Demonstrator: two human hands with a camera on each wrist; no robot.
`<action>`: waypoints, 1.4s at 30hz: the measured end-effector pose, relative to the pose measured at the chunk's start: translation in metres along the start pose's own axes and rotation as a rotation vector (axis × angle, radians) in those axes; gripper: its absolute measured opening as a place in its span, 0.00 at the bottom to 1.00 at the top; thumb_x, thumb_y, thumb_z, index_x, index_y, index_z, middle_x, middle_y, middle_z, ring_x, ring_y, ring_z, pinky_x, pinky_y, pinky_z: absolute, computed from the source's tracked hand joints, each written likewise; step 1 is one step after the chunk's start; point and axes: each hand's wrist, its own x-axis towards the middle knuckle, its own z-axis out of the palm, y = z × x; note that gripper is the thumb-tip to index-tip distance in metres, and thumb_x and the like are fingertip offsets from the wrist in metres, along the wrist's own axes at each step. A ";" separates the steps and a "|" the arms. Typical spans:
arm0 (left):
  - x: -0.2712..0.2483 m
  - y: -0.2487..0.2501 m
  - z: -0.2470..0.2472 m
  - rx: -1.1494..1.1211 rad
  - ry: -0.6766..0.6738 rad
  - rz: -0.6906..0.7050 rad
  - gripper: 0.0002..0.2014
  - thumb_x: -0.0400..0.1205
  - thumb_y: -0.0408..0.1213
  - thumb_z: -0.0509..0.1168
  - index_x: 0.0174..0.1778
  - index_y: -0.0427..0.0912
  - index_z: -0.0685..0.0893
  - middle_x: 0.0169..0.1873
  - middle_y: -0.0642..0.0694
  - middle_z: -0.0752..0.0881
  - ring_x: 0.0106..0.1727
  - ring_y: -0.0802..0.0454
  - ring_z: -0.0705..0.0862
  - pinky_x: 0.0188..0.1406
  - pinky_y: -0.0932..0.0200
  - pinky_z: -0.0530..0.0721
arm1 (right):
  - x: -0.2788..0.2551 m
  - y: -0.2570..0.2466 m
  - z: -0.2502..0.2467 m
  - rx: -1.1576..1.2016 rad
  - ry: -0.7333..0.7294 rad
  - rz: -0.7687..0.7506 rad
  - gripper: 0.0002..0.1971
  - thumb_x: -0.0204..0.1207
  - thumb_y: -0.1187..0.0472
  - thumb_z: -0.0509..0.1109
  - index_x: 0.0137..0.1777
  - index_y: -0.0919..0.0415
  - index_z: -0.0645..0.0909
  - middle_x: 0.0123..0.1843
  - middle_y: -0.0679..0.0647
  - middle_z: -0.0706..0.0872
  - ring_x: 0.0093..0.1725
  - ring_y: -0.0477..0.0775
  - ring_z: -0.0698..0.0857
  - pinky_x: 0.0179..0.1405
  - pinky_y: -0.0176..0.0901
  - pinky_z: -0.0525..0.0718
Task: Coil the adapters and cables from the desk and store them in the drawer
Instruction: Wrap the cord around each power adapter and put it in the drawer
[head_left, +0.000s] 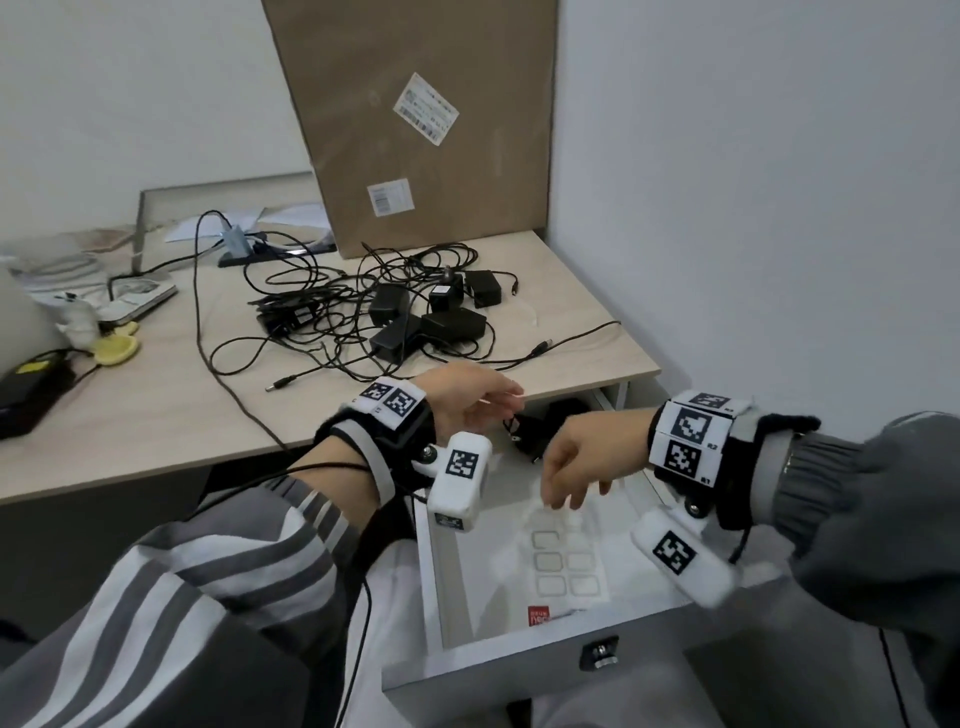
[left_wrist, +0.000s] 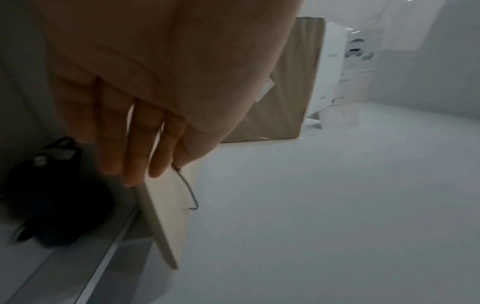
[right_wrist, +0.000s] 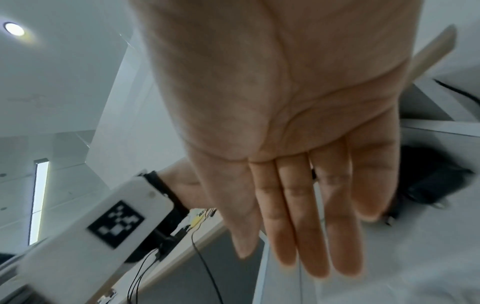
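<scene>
Drawer (head_left: 524, 657) pulled open below me, my right hand (head_left: 582, 457) and left hand (head_left: 467, 400) over it with fingers relaxed and empty, black adapter (head_left: 550, 421) at its back, tangled adapters and cables (head_left: 395, 312) on desk (head_left: 156, 405) beyond, cardboard box (head_left: 431, 119) behind.

Dim, even light; blurred, distorted wrist views

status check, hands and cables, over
Left hand and right hand both open, empty, over the open drawer. One black adapter at drawer's back. Tangled pile of adapters and cables on the desk, uncoiled.
</scene>
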 end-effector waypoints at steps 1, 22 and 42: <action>0.000 0.008 -0.008 0.006 0.036 0.076 0.07 0.85 0.35 0.61 0.48 0.41 0.85 0.40 0.48 0.88 0.41 0.56 0.84 0.34 0.66 0.78 | 0.007 -0.006 -0.009 0.004 0.059 -0.009 0.06 0.78 0.57 0.69 0.48 0.55 0.87 0.48 0.48 0.91 0.42 0.41 0.89 0.34 0.32 0.81; 0.075 0.015 -0.135 0.598 0.319 0.129 0.28 0.64 0.45 0.69 0.64 0.58 0.83 0.57 0.46 0.86 0.59 0.44 0.84 0.63 0.47 0.82 | 0.192 -0.053 -0.137 -0.567 0.413 0.041 0.35 0.65 0.56 0.79 0.73 0.48 0.72 0.66 0.56 0.76 0.66 0.61 0.75 0.64 0.49 0.76; 0.044 0.025 -0.176 0.899 0.512 -0.084 0.18 0.86 0.41 0.56 0.70 0.42 0.79 0.68 0.39 0.81 0.68 0.40 0.78 0.70 0.51 0.75 | 0.039 -0.064 -0.172 0.843 0.905 -0.290 0.14 0.75 0.45 0.71 0.51 0.52 0.76 0.50 0.52 0.87 0.48 0.53 0.89 0.40 0.46 0.90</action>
